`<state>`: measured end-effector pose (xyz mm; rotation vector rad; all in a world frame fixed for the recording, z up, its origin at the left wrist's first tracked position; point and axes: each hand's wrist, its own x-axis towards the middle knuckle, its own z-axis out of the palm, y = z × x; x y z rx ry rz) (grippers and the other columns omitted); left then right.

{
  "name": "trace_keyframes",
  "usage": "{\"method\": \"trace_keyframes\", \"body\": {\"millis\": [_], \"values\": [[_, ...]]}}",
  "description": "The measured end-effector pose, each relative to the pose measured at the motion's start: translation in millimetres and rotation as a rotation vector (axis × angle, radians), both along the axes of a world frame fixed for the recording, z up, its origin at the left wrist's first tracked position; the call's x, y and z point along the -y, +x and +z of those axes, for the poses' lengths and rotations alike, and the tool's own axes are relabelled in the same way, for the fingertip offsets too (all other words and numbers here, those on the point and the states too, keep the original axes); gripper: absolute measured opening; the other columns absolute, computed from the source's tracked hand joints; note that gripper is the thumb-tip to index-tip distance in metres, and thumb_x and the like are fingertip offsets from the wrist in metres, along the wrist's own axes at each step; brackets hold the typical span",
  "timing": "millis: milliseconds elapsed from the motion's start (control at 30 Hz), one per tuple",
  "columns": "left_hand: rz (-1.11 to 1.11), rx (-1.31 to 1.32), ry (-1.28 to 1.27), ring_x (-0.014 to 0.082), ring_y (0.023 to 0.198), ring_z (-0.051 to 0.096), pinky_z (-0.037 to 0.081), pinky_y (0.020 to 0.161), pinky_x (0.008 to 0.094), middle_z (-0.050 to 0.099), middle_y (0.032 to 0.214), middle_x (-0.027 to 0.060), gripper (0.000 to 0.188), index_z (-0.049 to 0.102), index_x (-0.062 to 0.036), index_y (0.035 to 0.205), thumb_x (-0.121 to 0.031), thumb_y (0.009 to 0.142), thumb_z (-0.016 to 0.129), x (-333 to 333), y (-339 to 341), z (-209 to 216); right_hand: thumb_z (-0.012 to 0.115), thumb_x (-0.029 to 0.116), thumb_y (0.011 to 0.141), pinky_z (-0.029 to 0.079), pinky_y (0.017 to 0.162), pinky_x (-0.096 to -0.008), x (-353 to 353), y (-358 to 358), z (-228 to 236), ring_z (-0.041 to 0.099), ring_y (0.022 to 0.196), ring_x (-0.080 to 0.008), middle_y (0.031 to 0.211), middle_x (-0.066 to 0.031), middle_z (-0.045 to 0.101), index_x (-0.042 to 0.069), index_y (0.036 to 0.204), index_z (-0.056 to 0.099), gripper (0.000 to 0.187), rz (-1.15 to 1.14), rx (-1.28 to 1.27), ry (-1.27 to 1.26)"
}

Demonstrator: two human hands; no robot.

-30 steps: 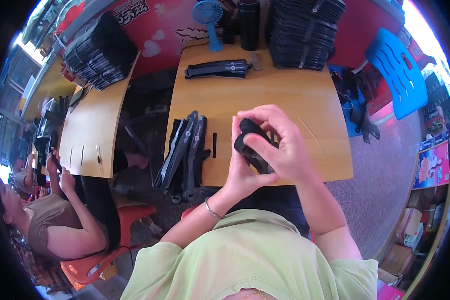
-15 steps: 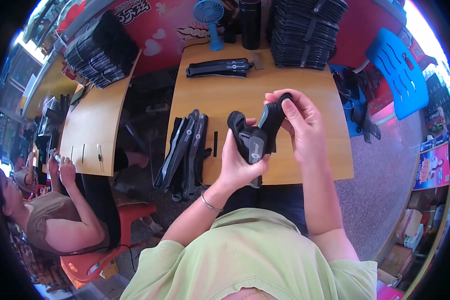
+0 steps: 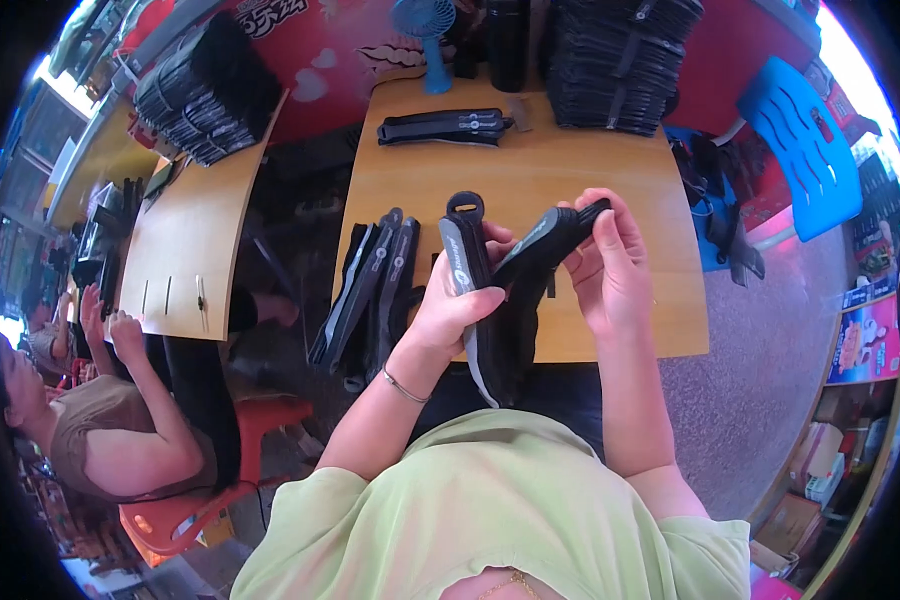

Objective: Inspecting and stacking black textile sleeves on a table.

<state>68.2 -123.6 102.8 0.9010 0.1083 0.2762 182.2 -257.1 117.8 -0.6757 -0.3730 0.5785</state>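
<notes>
Above the near part of the wooden table (image 3: 610, 345), my left hand (image 3: 450, 310) is closed round a folded black strap (image 3: 458, 250) with grey trim and an oval ring at its top end. My right hand (image 3: 613, 270) pinches the end of a similar black-and-grey length (image 3: 548, 238), which slants up to the right from my left hand. Whether both lengths belong to one strap cannot be seen. Black fabric hangs below my left hand, over the table's near edge. Several similar folded straps (image 3: 375, 285) lie left of my hands, overhanging the table's left corner.
At the back of the table are a folded strap bundle (image 3: 445, 128), a blue fan (image 3: 425, 30), a black bottle (image 3: 507, 45) and a tall black stack (image 3: 620, 70). A co-worker (image 3: 130, 430) sits left by another table (image 3: 185, 240). A blue chair (image 3: 805, 150) stands right.
The strap in my left hand has turned upright, its ring end now pointing away from me. My hands are slightly farther apart, and more fabric hangs down between them. The co-worker's hands have shifted.
</notes>
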Motion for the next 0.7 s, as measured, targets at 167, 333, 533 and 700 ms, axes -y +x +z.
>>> {"method": "trace_keyframes", "body": {"millis": [167, 333, 533, 700], "values": [[-0.051, 0.091, -0.063, 0.0152, 0.093, 0.058, 0.047, 0.084, 0.0288, 0.058, 0.104, 0.0087, 0.060, 0.046, -0.0033, 0.114, -0.013, 0.063, 0.076, 3, -2, 4, 0.055, 0.024, 0.096, 0.050, 0.088, -0.0311, 5, -2, 2, 0.056, 0.107, -0.0162, 0.110, -0.0037, 0.057, 0.009, 0.118, 0.054, 0.027, 0.051, 0.142, 0.117], [0.090, 0.073, 0.497, 0.0125, 0.098, 0.051, 0.043, 0.088, 0.0282, 0.053, 0.110, 0.0067, 0.058, 0.046, -0.0025, 0.114, -0.004, 0.062, 0.070, 13, 3, -2, 0.058, 0.017, 0.094, 0.049, 0.090, -0.0304, -3, -21, 28, 0.058, 0.103, -0.0155, 0.111, -0.0062, 0.057, 0.005, 0.121, 0.050, 0.031, -0.031, 0.385, -0.168], [0.285, 0.213, 0.632, 0.0165, 0.097, 0.054, 0.044, 0.088, 0.0314, 0.055, 0.102, 0.0057, 0.055, 0.044, -0.0049, 0.112, -0.001, 0.064, 0.068, 3, 4, -10, 0.059, 0.020, 0.093, 0.049, 0.088, -0.0337, 0, -13, 14, 0.061, 0.095, -0.0190, 0.098, -0.0079, 0.061, 0.005, 0.117, 0.049, 0.030, -0.134, 0.265, -0.282], [0.362, 0.387, -0.180, 0.0152, 0.075, 0.050, 0.047, 0.078, 0.0306, 0.046, 0.079, 0.0017, 0.037, 0.042, -0.0110, 0.104, 0.007, 0.075, 0.055, -35, -17, 14, 0.054, 0.029, 0.095, 0.049, 0.092, -0.0379, 61, 68, -11, 0.060, 0.093, -0.0198, 0.095, -0.0056, 0.060, 0.006, 0.108, 0.053, 0.026, -0.344, -0.123, 0.107]]}}
